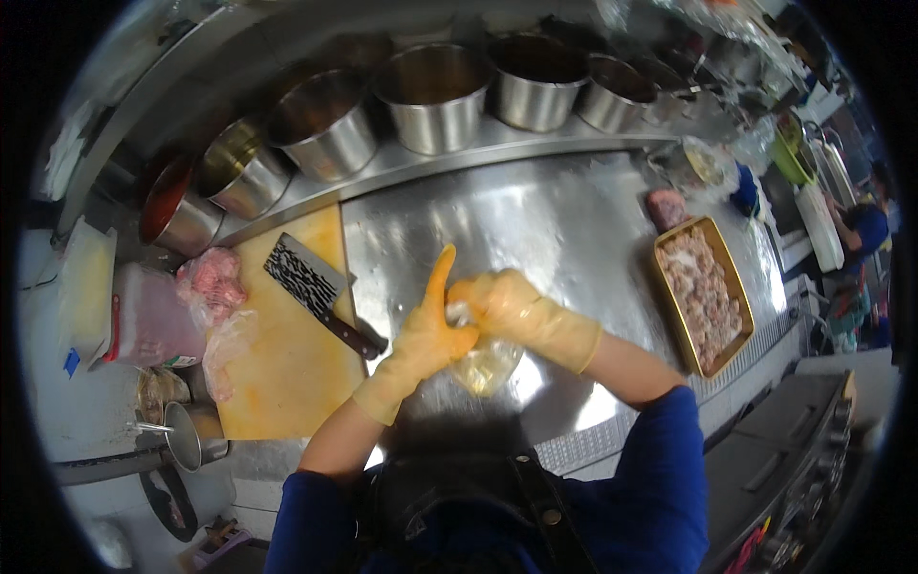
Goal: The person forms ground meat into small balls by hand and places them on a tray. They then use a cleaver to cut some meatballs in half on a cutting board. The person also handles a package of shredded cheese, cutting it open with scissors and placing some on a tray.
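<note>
Both of my hands wear yellow rubber gloves and meet above the steel worktop (401, 215). My left hand (423, 333) has one finger stretched upward and the thumb spread away from it. Something whitish shows between that finger and thumb; whether the hand grips it is hard to tell. My right hand (520, 308) is closed like a fist at the top of a clear plastic bag (488, 369). The bag hangs or rests below the hands with something yellowish inside. To the left, a cleaver (308, 280) lies on a yellow cutting board (287, 387), handle towards me.
Steel pots (437, 122) line the raised back shelf (401, 168). A gold-coloured tray (685, 344) of cut raw meat stands right, beside a reddish lump of meat (665, 208). Bagged pink meat (211, 283) and a plastic tub (154, 316) are left. Another person (864, 222) stands far right.
</note>
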`<state>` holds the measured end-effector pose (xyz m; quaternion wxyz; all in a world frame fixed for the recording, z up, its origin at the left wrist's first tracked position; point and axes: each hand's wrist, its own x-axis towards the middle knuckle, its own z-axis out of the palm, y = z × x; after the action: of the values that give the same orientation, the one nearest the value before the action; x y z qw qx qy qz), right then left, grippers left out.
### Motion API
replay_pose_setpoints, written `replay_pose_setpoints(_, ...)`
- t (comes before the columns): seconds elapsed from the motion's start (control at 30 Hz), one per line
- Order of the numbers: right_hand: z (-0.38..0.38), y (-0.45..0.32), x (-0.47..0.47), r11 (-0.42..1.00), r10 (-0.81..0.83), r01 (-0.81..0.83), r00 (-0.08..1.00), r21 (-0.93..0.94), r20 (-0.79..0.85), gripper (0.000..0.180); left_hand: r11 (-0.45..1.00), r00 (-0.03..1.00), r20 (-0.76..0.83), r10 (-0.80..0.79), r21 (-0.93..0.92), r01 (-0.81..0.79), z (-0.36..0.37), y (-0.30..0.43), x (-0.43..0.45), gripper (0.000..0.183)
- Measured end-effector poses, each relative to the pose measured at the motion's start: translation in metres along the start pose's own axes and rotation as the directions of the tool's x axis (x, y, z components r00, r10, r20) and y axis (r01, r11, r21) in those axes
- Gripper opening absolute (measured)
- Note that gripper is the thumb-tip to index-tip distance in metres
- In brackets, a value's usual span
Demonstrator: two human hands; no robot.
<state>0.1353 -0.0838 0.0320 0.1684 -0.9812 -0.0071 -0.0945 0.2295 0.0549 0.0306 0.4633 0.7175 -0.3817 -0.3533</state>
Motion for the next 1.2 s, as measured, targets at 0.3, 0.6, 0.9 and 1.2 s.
replay_pose_setpoints(0.3,-0.083,0.026,-0.105,0.869,0.372,-0.474,0.815,-0.14,-0.445,0.017,0.99,0.973,0.189,-0.133,0.076,0.121,0.009,-0.021,-0.02,0.035)
replay_pose_setpoints(0.6,-0.007,-0.059,-0.113,0.656,0.637,-0.448,0.76,0.608,-0.126,0.049,0.84,0.99,0.14,-0.019,-0.536,0.092,0.031,0.013,-0.033,0.03)
replay_pose_setpoints(0.9,-0.002,-0.005,-0.189,0.27,0.879,-0.281,0.463,0.921,-0.116,0.01,0.644,0.995,-0.075,-0.065,-0.765,-0.016,0.008,-0.018,-0.012,0.029)
replay_pose_setpoints(1.2,-0.024,0.036,-0.207,0.129,0.827,0.146,0.531,0.981,-0.188,0.012,0.934,0.975,-0.142,0.168,-0.294,-0.203,0.059,0.051,-0.011,0.019)
